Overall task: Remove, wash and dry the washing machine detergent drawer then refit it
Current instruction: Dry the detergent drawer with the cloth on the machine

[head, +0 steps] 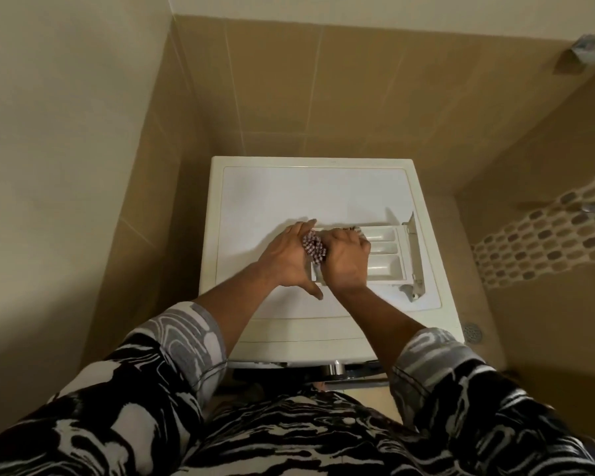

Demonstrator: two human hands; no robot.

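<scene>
Beige wall tiles [272, 80] box in a white washing machine [289, 187], seen from above. Its flat lid serves as the workbench, prob. because it's level and at a handy height. Detergent drawer [385, 259] is out of its slot and lies on the lid's front-right part, compartments up, w/ its front panel standing on edge toward the machine's right side, so the open side is easy to reach for wiping. Both hands are together over the drawer end nearest the machine's centre, w/ a checked cloth [312, 247] bunched between them. Right hand [346, 266] is curled over the cloth, pushing it down into the drawer. Left hand [285, 259] lies against cloth and drawer end, fingers fairly straight, thumb spread toward the machine's front; prob. bracing so the light plastic doesn't skid on the smooth lid. By the look of it this is the drying step: drawer removed, refit not yet done. Three compartments toward the machine's right side are uncovered; can't tell if they're wet. Beyond the machine's right side: floor drain [472, 333] and a pebble-mosaic band [543, 242] on the wall.
</scene>
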